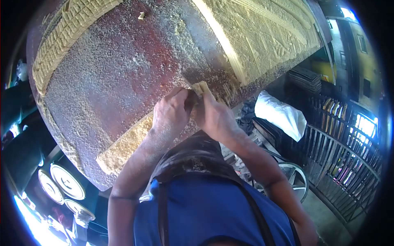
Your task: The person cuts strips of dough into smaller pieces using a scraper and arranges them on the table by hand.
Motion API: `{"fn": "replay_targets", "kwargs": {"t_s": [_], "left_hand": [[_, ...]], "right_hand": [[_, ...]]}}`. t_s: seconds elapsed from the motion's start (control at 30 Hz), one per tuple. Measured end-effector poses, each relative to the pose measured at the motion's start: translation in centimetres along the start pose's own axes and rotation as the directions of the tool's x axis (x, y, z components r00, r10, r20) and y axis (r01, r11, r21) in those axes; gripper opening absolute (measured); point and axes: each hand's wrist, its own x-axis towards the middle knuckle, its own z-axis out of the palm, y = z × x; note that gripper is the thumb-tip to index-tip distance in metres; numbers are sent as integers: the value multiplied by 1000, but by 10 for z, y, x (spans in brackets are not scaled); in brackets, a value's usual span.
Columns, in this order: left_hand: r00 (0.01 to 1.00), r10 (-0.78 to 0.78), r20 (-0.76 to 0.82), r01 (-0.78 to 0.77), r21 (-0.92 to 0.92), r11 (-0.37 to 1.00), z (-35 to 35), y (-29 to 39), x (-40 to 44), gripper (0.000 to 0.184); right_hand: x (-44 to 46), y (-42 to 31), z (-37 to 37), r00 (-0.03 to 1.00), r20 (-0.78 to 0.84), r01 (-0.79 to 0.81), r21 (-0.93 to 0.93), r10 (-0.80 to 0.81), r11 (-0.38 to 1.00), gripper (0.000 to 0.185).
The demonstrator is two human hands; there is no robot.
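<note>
Blue shirt (201,209) near table edge (88,172), hands (169,111) tight-pinched on pale piece (200,86), wide room beyond.

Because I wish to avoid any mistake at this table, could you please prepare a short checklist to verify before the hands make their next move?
1. Hands close together: ok; left hand and right hand nearly meet at the fingertips.
2. Firm grip on the pale piece at the fingers: cannot tell; the fingers partly hide it.
3. Left forearm clear of the short strip: cannot tell; it overlaps the strip in this view.
4. Table free of crumbs: not ok; they are scattered widely.
5. White sack off the table: ok; it lies beyond the edge.
</note>
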Motion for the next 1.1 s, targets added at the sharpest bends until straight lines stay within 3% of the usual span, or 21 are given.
{"fn": "replay_targets", "kwargs": {"t_s": [0.1, 0.17, 0.3, 0.47, 0.57, 0.67, 0.73, 0.83, 0.9, 1.03, 1.1], "left_hand": [[997, 42, -67, -49, -101, 994, -2, -5, -4, 18], [994, -42, -96, 38, -44, 998, -4, -3, -8, 19], [998, -2, -61, 3, 5, 1000, -1, -13, -7, 19], [999, 3, -48, -5, -48, 999, 1, -16, -5, 15], [997, -74, -5, 74, 1, 997, -5, -7, -6, 15], [999, -19, -32, 19, -26, 1000, -5, -14, -9, 18], [996, -26, -81, 22, -42, 999, -10, -13, -11, 19], [991, 4, -137, -8, -26, 1000, -10, -17, -18, 21], [999, 24, -31, -27, -82, 996, -12, -21, -18, 21], [996, 31, -82, -40, -109, 993, -11, -22, -17, 17], [1000, -5, -1, 5, -68, 998, -14, -21, -14, 18]], "right_hand": [[-17, -6, -17, 999, -21, 35, 20, -35, 999, 31], [-33, -14, -26, 993, -92, 83, 56, -78, 995, 31], [-41, -16, -15, 992, -60, 107, -53, -110, 993, 33], [-19, -25, -18, 996, 90, -22, 8, 22, 1000, 28], [9, -7, 18, 1000, -11, 18, -36, -18, 999, 28], [3, -10, 9, 991, -74, 106, -49, -109, 993, 28], [-13, -14, -2, 996, -68, 54, 58, -50, 997, 28], [-36, -28, -13, 999, -32, 44, 64, -42, 997, 28], [-44, -34, -14, 999, -13, 32, 4, -31, 999, 27], [-41, -40, -17, 992, 111, -61, -34, 64, 998, 26], [-10, -23, 13, 998, 59, 3, -21, -2, 1000, 26]]}}
